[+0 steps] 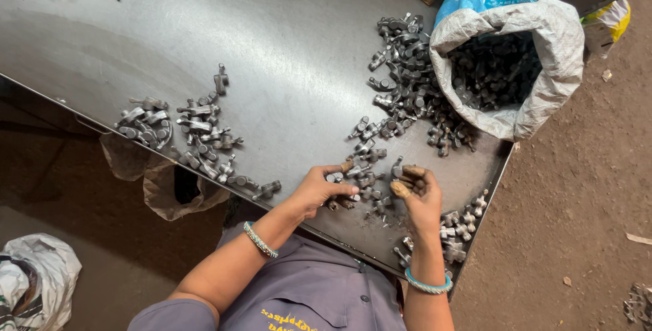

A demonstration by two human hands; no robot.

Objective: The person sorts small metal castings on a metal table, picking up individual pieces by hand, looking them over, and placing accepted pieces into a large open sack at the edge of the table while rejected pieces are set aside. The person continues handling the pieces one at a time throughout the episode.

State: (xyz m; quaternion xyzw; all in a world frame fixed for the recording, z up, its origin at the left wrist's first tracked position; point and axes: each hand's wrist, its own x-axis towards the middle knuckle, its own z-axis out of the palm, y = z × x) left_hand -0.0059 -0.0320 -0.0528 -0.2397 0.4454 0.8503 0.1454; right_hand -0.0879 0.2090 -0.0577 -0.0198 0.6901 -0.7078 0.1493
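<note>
Steel parts lie scattered over the grey metal table (272, 39) before you. Your left hand (316, 188) rests on the loose pile of small forgings (363, 168) near the table's front edge, fingers curled over a few pieces. Your right hand (418, 198), just beside it, pinches one forging in closed fingertips. A white sack (564, 39) of parts stands open at the far right corner.

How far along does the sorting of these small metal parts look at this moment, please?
Done: two small groups of metal parts lie set apart on the steel table, at the person's left. In hand: the left hand and the right hand pick through the loose parts between them. Left: a long pile by the white sack, which is far from empty.
</note>
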